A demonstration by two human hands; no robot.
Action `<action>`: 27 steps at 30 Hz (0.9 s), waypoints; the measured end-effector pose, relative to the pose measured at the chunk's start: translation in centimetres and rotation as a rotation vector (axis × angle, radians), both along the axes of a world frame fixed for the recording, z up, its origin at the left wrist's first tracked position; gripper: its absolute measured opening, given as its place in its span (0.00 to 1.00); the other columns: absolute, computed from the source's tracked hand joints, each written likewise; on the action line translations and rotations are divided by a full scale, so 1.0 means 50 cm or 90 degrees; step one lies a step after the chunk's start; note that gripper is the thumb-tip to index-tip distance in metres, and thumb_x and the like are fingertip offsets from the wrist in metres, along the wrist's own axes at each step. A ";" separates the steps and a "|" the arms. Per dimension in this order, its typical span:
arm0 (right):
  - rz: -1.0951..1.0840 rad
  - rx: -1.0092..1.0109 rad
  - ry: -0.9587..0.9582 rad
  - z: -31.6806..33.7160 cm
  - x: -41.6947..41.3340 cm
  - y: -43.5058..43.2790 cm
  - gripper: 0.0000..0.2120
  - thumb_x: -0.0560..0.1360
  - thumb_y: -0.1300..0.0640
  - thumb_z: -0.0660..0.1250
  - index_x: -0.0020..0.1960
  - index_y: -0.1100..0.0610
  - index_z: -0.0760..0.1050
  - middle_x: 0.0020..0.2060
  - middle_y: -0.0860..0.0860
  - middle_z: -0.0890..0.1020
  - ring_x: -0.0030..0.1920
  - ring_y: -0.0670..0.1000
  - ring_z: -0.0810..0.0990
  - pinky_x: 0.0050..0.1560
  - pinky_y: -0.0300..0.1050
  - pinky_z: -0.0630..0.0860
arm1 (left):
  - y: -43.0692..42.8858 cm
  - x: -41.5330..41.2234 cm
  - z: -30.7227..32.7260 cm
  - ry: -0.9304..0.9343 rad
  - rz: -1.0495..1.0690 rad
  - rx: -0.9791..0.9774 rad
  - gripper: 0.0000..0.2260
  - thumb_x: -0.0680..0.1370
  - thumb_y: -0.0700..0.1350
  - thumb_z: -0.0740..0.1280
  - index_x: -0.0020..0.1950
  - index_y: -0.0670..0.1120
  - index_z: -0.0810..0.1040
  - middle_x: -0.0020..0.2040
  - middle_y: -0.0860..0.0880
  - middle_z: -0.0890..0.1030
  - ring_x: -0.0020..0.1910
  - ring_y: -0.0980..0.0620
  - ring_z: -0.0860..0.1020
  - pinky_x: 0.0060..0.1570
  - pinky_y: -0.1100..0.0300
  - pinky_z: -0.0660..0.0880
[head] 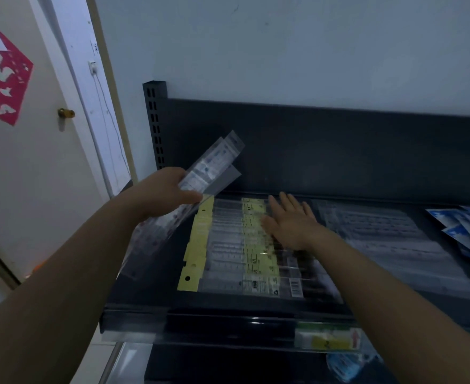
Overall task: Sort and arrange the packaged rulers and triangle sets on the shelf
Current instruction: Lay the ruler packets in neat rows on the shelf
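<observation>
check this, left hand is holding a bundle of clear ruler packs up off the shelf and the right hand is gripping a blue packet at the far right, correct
Not quite. The head view shows the right hand lying flat and open on the yellow-tagged ruler packs, away from the blue packets. The left hand does hold a bundle of clear ruler packs above the shelf.

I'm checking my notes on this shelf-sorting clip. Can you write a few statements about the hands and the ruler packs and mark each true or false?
1. The left hand holds a bunch of clear ruler packs above the shelf. True.
2. The right hand grips a blue packet. False: it lies flat and open on the yellow-labelled ruler packs.
3. Blue packets lie at the shelf's right end. True.
4. The yellow-labelled packs hang from hooks. False: they lie flat.
</observation>
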State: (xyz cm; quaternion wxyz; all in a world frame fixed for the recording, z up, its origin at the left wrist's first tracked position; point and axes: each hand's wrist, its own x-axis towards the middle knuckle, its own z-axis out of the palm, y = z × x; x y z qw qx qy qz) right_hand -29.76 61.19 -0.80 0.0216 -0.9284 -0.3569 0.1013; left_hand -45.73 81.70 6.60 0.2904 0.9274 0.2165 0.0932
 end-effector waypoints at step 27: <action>-0.229 -0.006 -0.063 -0.053 0.101 -0.349 0.28 0.81 0.42 0.42 0.78 0.50 0.44 0.78 0.50 0.46 0.77 0.50 0.44 0.76 0.56 0.44 | -0.140 0.089 0.035 0.035 -0.133 -0.015 0.12 0.74 0.54 0.70 0.51 0.47 0.78 0.45 0.49 0.80 0.41 0.54 0.78 0.35 0.61 0.70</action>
